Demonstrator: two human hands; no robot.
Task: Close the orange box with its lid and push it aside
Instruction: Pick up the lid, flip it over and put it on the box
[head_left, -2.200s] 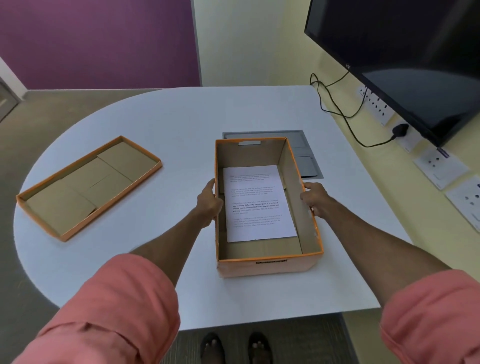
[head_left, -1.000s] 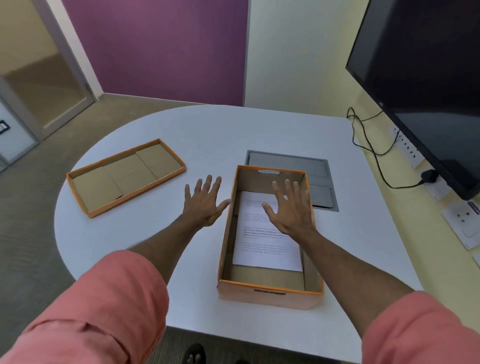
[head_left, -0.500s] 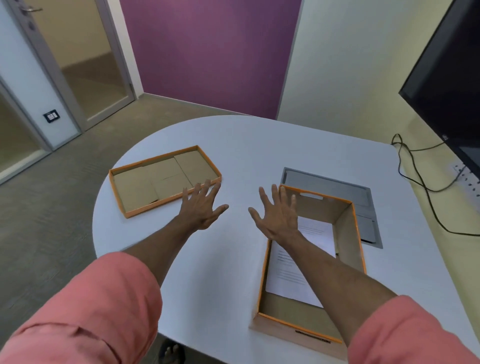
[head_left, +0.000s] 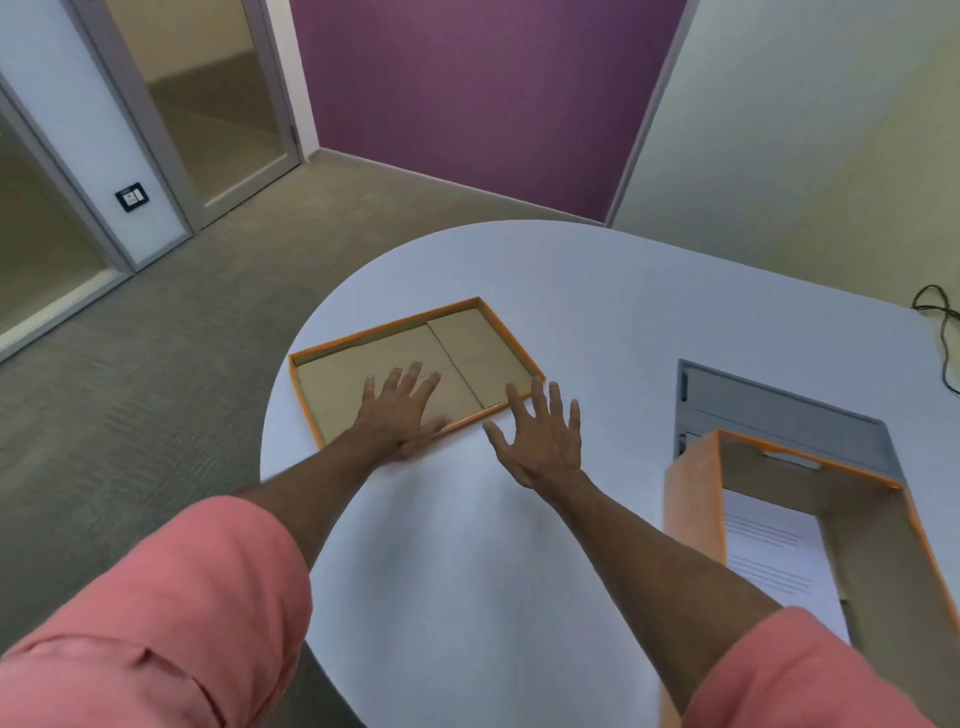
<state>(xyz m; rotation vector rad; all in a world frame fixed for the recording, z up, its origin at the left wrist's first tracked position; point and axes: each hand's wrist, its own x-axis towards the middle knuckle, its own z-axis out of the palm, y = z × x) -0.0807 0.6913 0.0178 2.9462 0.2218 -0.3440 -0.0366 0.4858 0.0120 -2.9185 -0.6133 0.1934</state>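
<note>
Both hands have reached the lid (head_left: 467, 343), left hand (head_left: 397, 410) over it, right hand (head_left: 540, 441) beside.

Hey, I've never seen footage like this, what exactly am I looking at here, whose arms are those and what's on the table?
There is no machine here. A person wears a wide-angle camera on the head, so the single view looks forward and down along their own arms in pink sleeves. On the white table lies an orange lid, upside down, its cardboard inside facing up. The left hand reaches over the lid's near edge with fingers spread; whether it touches is unclear. The right hand is open beside the lid's near corner. Neither holds anything yet. At the right stands the open orange box with a printed sheet inside.
</note>
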